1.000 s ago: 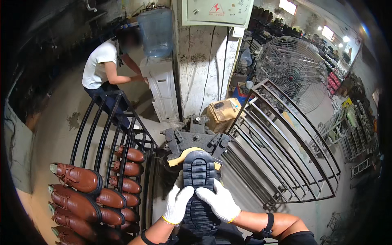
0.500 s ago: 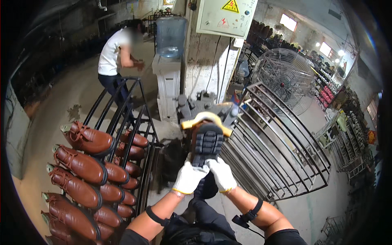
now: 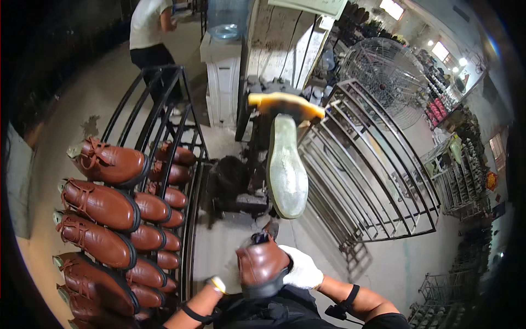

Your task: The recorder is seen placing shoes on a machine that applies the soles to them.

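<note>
A brown leather shoe (image 3: 263, 264) sits close to my body, toe toward me, its dark sole rim facing down. My right hand (image 3: 300, 270), in a white glove, grips the shoe's right side. Only a bit of the glove on my left hand (image 3: 217, 284) shows, just left of the shoe, and whether it touches the shoe is hidden. Ahead stands a dark press machine (image 3: 257, 164) with a pale sole-shaped pad (image 3: 286, 167) under a yellow top piece (image 3: 285, 104). Nothing rests on the pad.
A black metal rack (image 3: 164, 126) on my left holds several brown laced shoes (image 3: 101, 203). An empty black rack (image 3: 372, 181) stands on the right. A person in a white shirt (image 3: 147, 22) stands far left, beside a water dispenser (image 3: 223, 82). A caged fan (image 3: 383, 71) stands behind.
The shoe was sole-up on the machine under both my hands. It has since come off and down to my body, and the pale pad is uncovered.
</note>
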A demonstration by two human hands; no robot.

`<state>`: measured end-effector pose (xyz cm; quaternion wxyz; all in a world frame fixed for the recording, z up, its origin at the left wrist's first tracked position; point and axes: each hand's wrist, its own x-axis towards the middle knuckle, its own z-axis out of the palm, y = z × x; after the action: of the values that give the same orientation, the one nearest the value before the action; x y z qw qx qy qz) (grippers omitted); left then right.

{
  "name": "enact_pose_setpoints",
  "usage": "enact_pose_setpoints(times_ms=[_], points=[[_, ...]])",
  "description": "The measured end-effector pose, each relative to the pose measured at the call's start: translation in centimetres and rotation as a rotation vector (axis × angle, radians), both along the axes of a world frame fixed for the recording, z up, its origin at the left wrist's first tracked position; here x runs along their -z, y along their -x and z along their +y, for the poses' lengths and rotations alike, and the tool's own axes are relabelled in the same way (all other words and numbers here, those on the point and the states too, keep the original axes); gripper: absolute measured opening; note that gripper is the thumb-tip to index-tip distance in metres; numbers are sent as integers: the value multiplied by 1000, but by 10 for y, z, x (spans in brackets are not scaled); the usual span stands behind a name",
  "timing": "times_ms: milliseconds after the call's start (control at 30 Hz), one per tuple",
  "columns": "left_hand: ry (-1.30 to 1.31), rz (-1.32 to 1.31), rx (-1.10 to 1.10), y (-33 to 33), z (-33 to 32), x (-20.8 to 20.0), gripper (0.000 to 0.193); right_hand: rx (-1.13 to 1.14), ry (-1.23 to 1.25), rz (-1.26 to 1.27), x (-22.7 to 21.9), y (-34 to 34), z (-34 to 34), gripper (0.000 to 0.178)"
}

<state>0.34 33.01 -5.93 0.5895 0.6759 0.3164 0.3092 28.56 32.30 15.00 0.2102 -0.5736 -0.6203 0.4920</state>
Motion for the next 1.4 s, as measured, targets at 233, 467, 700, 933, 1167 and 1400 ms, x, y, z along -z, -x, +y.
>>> enact_pose_setpoints(times_ms=[233,467,700,933,1167,1400], points=[[391,15,-336,43,40,-180,82,-269,407,520,34,-4,53,98],[390,-110,-323,-18,9,-226,53,-189,-184,314,30,13,46,113],[727,-335,-943,-68,32,-208,22,-242,-153,285,38,-3,75,97],[-521,688,-471,-45,19,-314,35,-153,353,872,12,-9,90,66],[-1045,1144,-756,-2,89,-382,8,13,486,500,100,-65,103,48],[-474,1220,-1474,106,339,-463,39,584,-449,229,-18,-107,173,28]])
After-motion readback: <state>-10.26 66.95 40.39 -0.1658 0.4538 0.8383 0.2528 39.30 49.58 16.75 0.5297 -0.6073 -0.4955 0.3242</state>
